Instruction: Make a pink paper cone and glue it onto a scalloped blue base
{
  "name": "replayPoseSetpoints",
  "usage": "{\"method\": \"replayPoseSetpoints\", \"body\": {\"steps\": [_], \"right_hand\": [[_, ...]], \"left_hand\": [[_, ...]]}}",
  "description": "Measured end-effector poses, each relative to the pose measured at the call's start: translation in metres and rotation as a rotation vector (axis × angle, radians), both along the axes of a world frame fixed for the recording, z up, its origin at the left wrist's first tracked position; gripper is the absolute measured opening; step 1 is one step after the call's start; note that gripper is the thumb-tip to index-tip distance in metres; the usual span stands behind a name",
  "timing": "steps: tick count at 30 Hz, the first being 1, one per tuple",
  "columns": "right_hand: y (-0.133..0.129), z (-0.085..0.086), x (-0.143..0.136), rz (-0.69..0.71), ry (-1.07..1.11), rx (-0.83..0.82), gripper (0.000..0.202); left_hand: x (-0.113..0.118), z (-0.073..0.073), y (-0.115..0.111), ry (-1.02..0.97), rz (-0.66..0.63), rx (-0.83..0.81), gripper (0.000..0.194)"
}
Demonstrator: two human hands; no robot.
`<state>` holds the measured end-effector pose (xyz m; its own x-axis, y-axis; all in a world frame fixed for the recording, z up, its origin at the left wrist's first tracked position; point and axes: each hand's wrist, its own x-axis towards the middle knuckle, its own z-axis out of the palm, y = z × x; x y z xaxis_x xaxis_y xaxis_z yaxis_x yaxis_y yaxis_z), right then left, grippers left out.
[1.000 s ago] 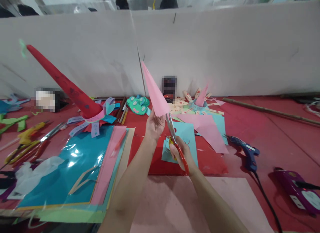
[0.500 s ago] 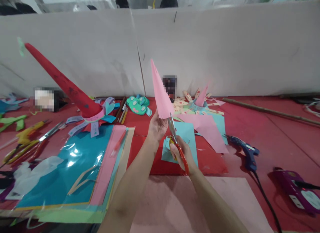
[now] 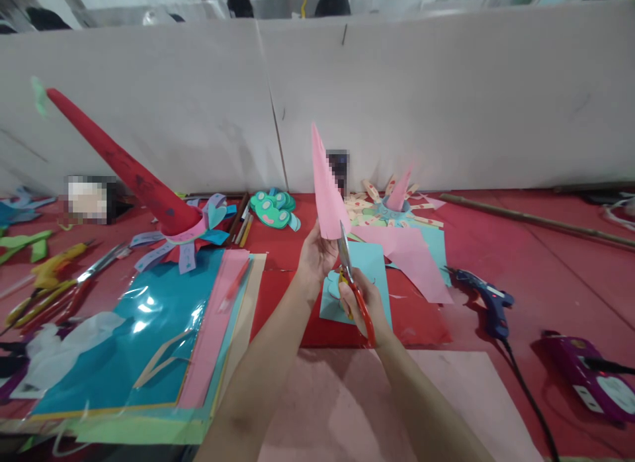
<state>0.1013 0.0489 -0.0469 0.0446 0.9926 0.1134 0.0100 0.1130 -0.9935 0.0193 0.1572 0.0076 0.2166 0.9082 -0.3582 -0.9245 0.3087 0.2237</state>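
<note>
A pink paper cone (image 3: 328,190) stands point up in my left hand (image 3: 317,255), whose fingers close on its lower edge. My right hand (image 3: 368,302) grips a pair of scissors (image 3: 361,304) with red and yellow handles. The scissor blades point upward and meet the cone's bottom rim at its right side; whether they are cutting through the paper I cannot tell. Beneath the hands lie a light blue paper sheet (image 3: 376,263) and a red sheet (image 3: 282,316).
A tall red cone (image 3: 129,164) with paper strips leans at left, near teal sheets (image 3: 163,316). A smaller pink cone (image 3: 398,196) sits behind. On the right lie a blue glue gun (image 3: 489,300), a purple power strip (image 3: 588,376) and a bamboo stick (image 3: 536,218).
The pink cone and my left hand have shifted slightly right and down, and the cone is a little more upright. The scissors stay at its bottom rim.
</note>
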Motion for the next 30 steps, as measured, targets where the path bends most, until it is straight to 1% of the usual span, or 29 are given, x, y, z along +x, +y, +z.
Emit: {"method": "replayPoseSetpoints", "body": {"steps": [6, 12, 16, 24, 30], "right_hand": [[0.0001, 0.001, 0.0003, -0.024, -0.016, -0.008, 0.032], [0.0, 0.004, -0.0009, -0.034, -0.002, -0.015, 0.033], [-0.0011, 0.0057, -0.0016, -0.031, 0.002, -0.031, 0.033], [-0.0006, 0.0018, 0.0, -0.075, -0.042, -0.064, 0.04], [-0.0002, 0.0015, 0.0012, -0.085, -0.046, -0.081, 0.037]], "left_hand": [[0.0004, 0.0006, -0.0027, 0.008, -0.015, 0.014, 0.035], [0.002, 0.0038, -0.0038, 0.05, -0.012, -0.035, 0.033], [0.002, 0.0045, -0.004, 0.04, -0.004, -0.032, 0.034], [0.0016, 0.0044, -0.0044, 0.031, -0.004, -0.027, 0.034], [0.0014, 0.0026, -0.0029, 0.027, 0.003, 0.0, 0.035]]}}
